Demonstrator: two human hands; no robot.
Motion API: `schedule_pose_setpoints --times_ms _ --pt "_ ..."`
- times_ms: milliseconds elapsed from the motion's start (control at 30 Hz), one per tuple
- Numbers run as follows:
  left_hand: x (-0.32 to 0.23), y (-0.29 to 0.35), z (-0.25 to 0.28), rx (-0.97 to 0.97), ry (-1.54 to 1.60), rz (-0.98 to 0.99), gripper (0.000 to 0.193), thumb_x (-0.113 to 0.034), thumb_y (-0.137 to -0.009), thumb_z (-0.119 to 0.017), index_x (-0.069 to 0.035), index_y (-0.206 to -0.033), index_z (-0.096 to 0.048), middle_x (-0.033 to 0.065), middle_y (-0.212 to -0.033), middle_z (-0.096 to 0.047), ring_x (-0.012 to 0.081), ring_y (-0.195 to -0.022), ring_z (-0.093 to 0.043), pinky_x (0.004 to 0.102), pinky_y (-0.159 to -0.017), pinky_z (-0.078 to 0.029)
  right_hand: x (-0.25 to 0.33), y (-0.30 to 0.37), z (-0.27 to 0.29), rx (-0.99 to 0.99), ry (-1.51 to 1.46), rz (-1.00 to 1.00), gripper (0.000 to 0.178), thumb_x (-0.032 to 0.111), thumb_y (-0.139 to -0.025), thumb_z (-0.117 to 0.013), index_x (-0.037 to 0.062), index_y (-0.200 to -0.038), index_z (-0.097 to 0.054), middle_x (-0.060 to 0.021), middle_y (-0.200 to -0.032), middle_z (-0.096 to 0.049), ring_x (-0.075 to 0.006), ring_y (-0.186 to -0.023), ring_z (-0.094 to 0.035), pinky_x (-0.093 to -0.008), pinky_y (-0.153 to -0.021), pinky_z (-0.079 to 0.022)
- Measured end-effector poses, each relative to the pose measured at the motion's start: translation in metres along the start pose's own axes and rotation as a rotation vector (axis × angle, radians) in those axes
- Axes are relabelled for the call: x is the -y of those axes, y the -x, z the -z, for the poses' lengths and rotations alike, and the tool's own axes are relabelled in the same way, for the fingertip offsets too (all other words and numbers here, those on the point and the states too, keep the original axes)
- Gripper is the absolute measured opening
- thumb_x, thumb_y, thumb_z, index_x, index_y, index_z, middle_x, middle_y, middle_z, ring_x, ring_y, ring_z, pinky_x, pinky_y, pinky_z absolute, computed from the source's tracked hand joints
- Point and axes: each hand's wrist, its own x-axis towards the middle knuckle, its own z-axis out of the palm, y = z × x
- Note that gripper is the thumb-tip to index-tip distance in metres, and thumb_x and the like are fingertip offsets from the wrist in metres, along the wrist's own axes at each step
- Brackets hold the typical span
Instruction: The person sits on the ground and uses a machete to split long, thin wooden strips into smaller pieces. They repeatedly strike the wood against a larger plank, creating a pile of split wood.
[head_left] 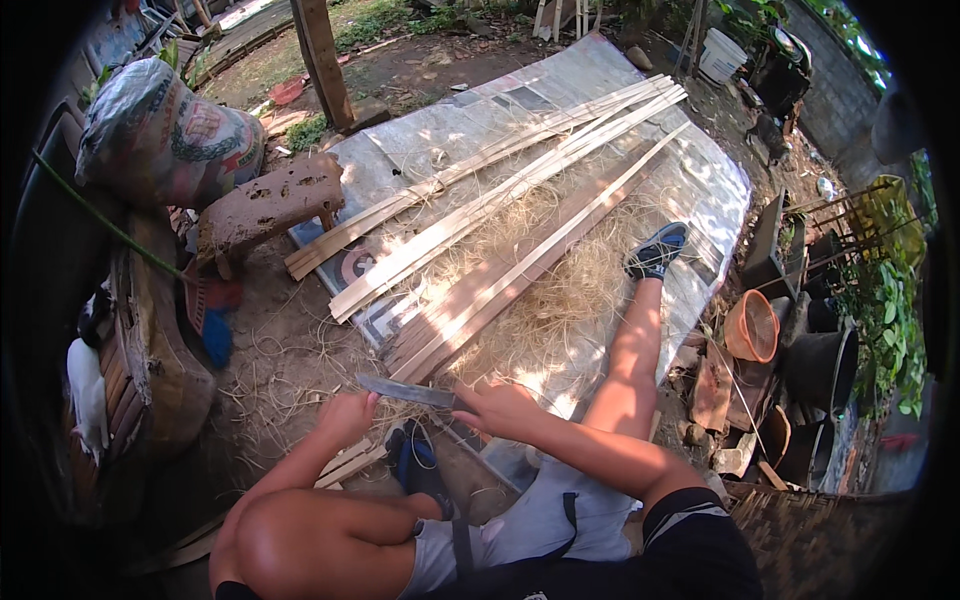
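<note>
My right hand (497, 408) is closed round the handle of a long knife (405, 390). Its grey blade points left, toward my left hand (346, 418). That hand is closed just below the blade's tip; whatever its fingers hold, if anything, is hidden. Ahead of both hands, a thin pale strip (560, 247) lies lengthwise on a brown wooden plank (470, 290). Curly pale shavings (585, 290) are heaped around the plank. Longer pale wooden or bamboo strips (510, 190) lie side by side to the left of it.
A worn sheet (715, 190) spreads under the strips. To the left are a stuffed sack (175, 140), a low pitted bench (270, 205) and a white cat-like animal (86, 395). An orange bucket (751, 328) and a dark bucket (820, 368) stand right. A wooden post (322, 60) rises behind.
</note>
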Motion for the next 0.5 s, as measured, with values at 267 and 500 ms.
schedule_pose_setpoints --times_ms 267,500 --pt "0.002 0.009 0.013 0.0 -0.075 -0.013 0.044 -0.041 -0.108 -0.041 -0.008 -0.099 -0.069 0.0238 -0.085 -0.071 0.0481 -0.085 -0.067 0.0576 -0.077 -0.053 -0.024 -0.005 0.021 -0.047 0.053 -0.007 0.046 0.047 -0.1 -0.059 0.0078 -0.124 -0.055 -0.0227 -0.099 -0.069 -0.0435 -0.08 -0.072 -0.0538 -0.068 -0.059" --pt "0.075 -0.009 0.014 0.475 0.48 0.051 0.049 -0.043 -0.11 -0.04 -0.004 -0.1 -0.069 0.0128 -0.078 -0.073 0.0268 -0.07 -0.072 0.0405 -0.066 -0.056 -0.181 -0.016 0.021 -0.569 0.09 -0.549 0.042 0.048 -0.101 -0.057 0.0059 -0.106 -0.06 -0.022 -0.081 -0.071 -0.0418 -0.075 -0.071 -0.0527 -0.067 -0.057"
